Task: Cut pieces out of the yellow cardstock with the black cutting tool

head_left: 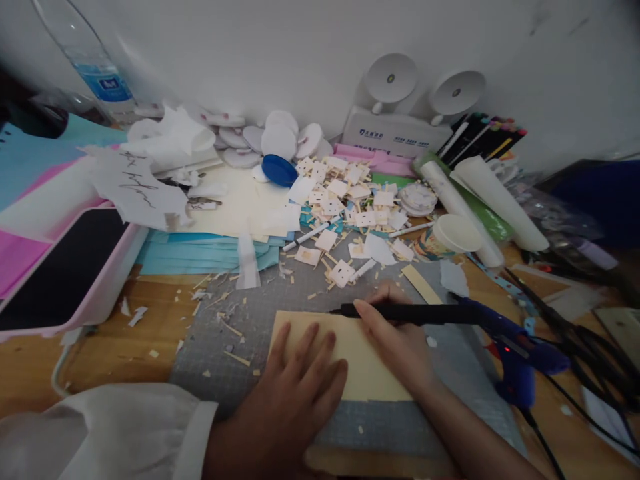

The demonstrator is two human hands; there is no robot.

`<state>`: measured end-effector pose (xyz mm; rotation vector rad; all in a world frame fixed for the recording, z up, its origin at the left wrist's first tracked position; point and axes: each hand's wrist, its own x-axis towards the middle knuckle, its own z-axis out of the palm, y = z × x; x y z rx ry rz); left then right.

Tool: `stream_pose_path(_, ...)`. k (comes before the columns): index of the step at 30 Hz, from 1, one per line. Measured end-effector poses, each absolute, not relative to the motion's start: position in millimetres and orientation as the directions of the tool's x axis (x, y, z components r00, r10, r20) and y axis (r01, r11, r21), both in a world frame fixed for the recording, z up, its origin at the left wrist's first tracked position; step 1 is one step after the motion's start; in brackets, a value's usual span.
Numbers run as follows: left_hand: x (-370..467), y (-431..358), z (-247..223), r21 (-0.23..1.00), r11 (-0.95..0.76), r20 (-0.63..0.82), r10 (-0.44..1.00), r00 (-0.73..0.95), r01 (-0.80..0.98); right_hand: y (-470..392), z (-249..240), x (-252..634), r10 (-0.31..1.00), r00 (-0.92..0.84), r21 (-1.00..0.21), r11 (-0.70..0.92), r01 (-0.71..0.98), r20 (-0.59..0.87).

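A sheet of cream paper [373, 363] lies on the grey cutting mat [220, 360] in front of me. My left hand [303, 380] rests flat on its left part, fingers spread. In my right hand [395, 340] a slim black pen [425, 313] is gripped between thumb and fingers. Its tip points left and meets the paper's far edge, a little beyond my left fingertips. The pen's rear end overlaps the view of a blue glue gun [520, 360], which lies to the right with a small red light on.
Beyond the mat lies a heap of small cream card figures [345, 200]. A paper cup [453, 237] and scissors [585, 347] are at the right. A phone [65, 267] rests on a pink-and-white holder at the left. Blue paper [210, 257] and scraps lie around.
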<state>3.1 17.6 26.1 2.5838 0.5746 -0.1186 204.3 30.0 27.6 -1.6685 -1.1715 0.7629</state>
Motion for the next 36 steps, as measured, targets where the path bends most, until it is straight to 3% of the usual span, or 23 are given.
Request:
stream_pose_path(9,6.5,19.6,32.1,0.433,-0.798,-0.222,0.356,0.908,0.419,32.2,28.9,204.3,0.95,0.29,-0.906,-0.018,0.422,0.116)
stream_pose_path(19,12.0,20.8,40.0,0.39,-0.795,-0.343,0.344,0.874,0.465,31.1,32.2,207.7,0.965,0.259,-0.887,-0.078,0.455,0.048)
stream_pose_path(26,7.9,18.9,36.7,0.406,-0.799,-0.259,0.364,0.895,0.443,31.9,31.2,208.8,0.966,0.254,-0.891,-0.08,0.446,0.041)
stream_pose_path(32,12.0,22.1,41.4,0.39,-0.806,-0.336,0.325,0.884,0.445,31.5,29.2,209.8,0.967,0.249,-0.903,-0.063,0.426,0.05)
stream_pose_path(36,11.7,22.6,39.9,0.393,-0.809,-0.31,0.332,0.891,0.438,31.5,29.1,209.4,0.968,0.247,-0.893,-0.067,0.445,0.051)
